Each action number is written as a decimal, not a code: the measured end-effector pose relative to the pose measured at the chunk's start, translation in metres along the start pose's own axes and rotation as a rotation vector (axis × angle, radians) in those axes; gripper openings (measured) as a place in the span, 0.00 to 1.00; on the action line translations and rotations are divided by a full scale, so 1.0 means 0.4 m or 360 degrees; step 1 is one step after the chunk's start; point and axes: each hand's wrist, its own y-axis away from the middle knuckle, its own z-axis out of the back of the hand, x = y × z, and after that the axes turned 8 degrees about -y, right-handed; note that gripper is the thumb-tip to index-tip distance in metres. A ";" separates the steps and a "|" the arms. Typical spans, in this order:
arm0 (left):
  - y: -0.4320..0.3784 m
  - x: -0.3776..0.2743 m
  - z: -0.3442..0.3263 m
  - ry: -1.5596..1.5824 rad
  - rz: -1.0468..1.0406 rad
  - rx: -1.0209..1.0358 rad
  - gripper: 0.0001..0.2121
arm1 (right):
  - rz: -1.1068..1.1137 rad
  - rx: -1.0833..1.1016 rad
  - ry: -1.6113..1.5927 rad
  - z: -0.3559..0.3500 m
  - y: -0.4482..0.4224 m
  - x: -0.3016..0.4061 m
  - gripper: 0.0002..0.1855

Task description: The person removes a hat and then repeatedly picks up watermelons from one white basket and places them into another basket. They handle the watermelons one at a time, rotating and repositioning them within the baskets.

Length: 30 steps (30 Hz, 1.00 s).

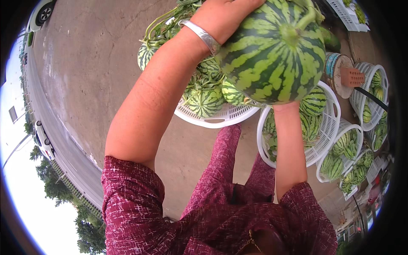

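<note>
A large striped watermelon (274,60) with a green stem is raised close before me. My left hand (224,17), with a silver bangle at the wrist, lies against its upper left side. My right forearm (290,137) reaches up to its underside; the right hand is hidden behind the fruit, which rests against it. Below and to the left, a white plastic basket (220,122) holds smaller striped watermelons (205,102) and leafy vines (207,71). Another white basket (333,118), partly behind my right forearm, contains more watermelons (314,100).
At the right, several white baskets (358,126) of watermelons stand beyond the nearest ones. A perforated red brick (352,77) sits on a round stump (339,75). Concrete pavement (79,63) extends left towards a road (60,118) with a white car (44,140).
</note>
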 end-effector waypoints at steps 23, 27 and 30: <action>0.161 0.725 0.112 -0.0034 0.0847 -0.0356 0.29 | -0.0589 -0.0274 0.0004 0.193 -0.314 -0.440 0.27; 0.145 0.744 0.121 -0.0046 0.0872 -0.0309 0.28 | -0.0650 -0.0249 0.0007 0.187 -0.335 -0.459 0.27; 0.137 0.774 0.116 -0.0060 0.0872 -0.0292 0.28 | -0.0674 -0.0211 0.0010 0.195 -0.349 -0.465 0.26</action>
